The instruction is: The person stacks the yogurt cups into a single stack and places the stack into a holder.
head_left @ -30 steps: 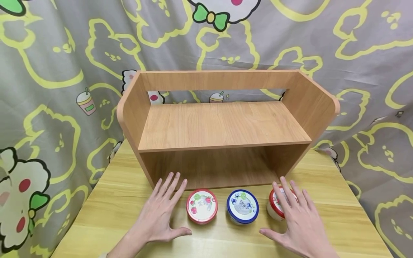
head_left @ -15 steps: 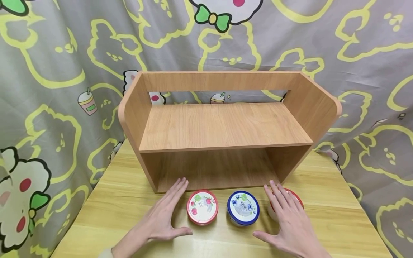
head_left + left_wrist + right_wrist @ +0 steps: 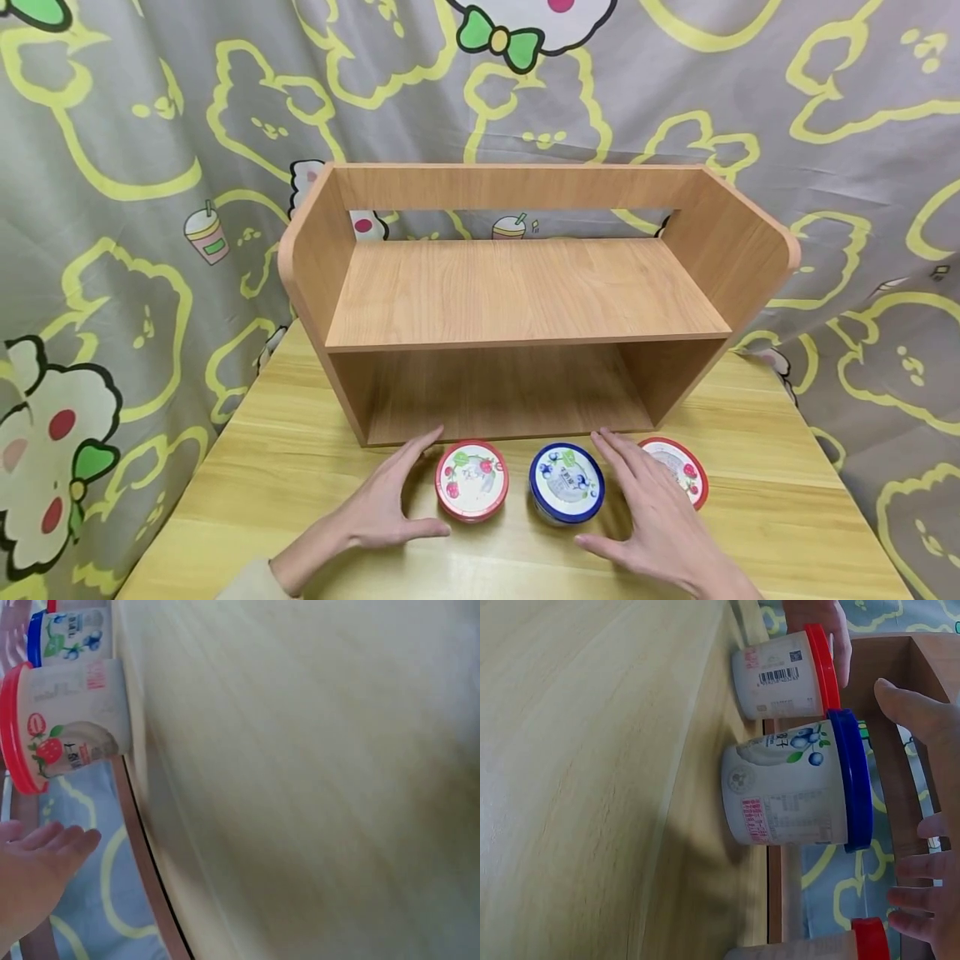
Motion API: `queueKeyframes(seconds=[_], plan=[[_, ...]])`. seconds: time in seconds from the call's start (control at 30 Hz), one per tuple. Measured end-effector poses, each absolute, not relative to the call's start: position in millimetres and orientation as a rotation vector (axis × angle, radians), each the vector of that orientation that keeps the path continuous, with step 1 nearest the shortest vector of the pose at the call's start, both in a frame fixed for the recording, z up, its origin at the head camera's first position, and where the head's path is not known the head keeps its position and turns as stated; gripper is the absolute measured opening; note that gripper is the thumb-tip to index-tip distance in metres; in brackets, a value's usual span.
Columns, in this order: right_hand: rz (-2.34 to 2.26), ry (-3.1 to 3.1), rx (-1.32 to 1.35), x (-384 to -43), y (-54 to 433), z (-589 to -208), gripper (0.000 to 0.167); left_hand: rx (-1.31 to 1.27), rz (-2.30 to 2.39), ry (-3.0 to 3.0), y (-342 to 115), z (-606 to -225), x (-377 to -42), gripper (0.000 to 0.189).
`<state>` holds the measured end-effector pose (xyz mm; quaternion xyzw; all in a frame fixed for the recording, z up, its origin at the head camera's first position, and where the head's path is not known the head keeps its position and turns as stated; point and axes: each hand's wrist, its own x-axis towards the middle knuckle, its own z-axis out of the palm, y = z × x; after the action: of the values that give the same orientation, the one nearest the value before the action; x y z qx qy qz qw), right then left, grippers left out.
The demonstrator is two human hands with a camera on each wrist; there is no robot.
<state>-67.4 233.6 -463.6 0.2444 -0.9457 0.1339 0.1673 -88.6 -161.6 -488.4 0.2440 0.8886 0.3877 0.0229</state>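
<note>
Three white tubs stand in a row on the table: a red-lidded strawberry yogurt tub at left, a blue-lidded blueberry yogurt tub in the middle and another red-lidded tub at right. My left hand is spread beside the left tub, thumb and fingers apart, holding nothing. In the left wrist view that hand shows a gap to the strawberry tub. My right hand curves beside the blueberry tub, partly covering the right tub. The right wrist view shows its thumb apart from the blue lid.
Behind the tubs stands a two-level wooden shelf, its lower front edge close to the lids. The wooden table extends past it on both sides. A grey patterned curtain hangs at the back and sides.
My right hand has moved left, from over the right red-lidded tub toward the blueberry tub, uncovering more of the red lid. My left hand's fingers have drawn together and turned inward.
</note>
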Motion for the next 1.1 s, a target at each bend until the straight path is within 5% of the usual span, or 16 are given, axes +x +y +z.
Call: queueKeyframes(seconds=[1.1], plan=[[0.26,-2.745,0.751,-96,221,-478,0.109,0.637,1.425,2.436,-146,-502,-102,0.113]])
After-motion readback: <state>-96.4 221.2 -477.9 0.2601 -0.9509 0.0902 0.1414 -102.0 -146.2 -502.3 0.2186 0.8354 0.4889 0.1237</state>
